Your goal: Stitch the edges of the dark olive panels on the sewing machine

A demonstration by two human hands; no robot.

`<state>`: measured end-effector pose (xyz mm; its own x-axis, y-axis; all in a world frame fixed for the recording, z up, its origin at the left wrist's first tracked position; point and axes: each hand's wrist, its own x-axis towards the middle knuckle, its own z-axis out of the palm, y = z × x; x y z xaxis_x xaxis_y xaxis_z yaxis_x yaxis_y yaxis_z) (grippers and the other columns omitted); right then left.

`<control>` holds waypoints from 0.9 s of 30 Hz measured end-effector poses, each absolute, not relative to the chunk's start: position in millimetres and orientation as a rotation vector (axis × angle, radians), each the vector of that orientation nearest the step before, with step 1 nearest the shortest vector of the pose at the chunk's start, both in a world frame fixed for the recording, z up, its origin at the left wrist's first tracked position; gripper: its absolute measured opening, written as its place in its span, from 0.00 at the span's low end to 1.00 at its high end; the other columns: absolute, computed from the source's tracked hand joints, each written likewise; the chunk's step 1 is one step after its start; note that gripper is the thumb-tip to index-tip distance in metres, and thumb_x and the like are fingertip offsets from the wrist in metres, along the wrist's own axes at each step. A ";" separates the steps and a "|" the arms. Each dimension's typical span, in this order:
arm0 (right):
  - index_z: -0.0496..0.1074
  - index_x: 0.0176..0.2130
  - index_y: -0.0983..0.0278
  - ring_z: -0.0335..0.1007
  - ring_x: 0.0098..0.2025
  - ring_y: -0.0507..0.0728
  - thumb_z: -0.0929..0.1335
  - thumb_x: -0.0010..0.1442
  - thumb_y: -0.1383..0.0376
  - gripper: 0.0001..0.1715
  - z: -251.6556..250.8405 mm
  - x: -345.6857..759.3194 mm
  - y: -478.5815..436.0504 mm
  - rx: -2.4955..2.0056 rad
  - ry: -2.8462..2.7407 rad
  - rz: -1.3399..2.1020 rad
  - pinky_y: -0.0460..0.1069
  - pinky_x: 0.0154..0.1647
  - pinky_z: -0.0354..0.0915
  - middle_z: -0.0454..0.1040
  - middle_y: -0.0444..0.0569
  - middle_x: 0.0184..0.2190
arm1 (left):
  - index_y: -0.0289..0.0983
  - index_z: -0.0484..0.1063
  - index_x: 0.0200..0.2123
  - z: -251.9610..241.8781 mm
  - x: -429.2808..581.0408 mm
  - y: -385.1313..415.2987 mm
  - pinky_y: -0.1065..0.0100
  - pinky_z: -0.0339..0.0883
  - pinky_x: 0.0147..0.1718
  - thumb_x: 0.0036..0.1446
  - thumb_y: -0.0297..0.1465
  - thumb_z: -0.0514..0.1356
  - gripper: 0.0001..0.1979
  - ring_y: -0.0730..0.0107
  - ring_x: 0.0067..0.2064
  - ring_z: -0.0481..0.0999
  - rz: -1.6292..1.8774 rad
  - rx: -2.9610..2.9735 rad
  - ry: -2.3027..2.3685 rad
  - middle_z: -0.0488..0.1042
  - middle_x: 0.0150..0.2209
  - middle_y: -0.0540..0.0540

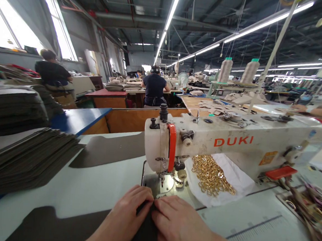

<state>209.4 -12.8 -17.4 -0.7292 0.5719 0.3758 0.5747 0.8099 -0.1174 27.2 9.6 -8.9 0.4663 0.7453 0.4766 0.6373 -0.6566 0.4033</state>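
A dark grey-brown fabric piece (66, 226) lies on the pale table in front of the sewing machine (198, 138). My left hand (128, 216) pinches its edge between thumb and fingers, just short of the needle plate (167, 184). Right beside it, my right hand (179, 222) has its fingers closed on the same piece, the two hands' fingertips almost meeting. Whether anything small sits between the fingertips is hidden. Behind the needle area, a second fabric piece (111, 150) rests flat on the table.
Gold metal rings (212, 176) lie on a white sheet (242, 179) under the machine arm. A thick stack of cut fabric (35, 155) stands at left. A tray of strips (307, 206) is at right. Thread cones (225, 70) stand behind; a person (154, 84) sits farther back.
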 end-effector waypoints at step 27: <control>0.68 0.38 0.66 0.66 0.42 0.58 0.67 0.61 0.66 0.04 -18.6 225.3 6.2 -0.774 -2.692 -0.340 0.53 0.45 0.64 0.72 0.49 0.38 | 0.35 0.74 0.40 -6.1 30.0 13.8 0.68 0.76 0.44 0.57 0.17 0.49 0.17 0.66 0.39 0.80 0.861 3.098 0.997 0.80 0.38 0.44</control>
<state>225.3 6.2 -18.6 -0.8026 0.4722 0.3644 0.5480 0.8250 0.1379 30.0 13.8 -6.1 0.6976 0.4811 0.5309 0.5953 -0.8016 -0.0558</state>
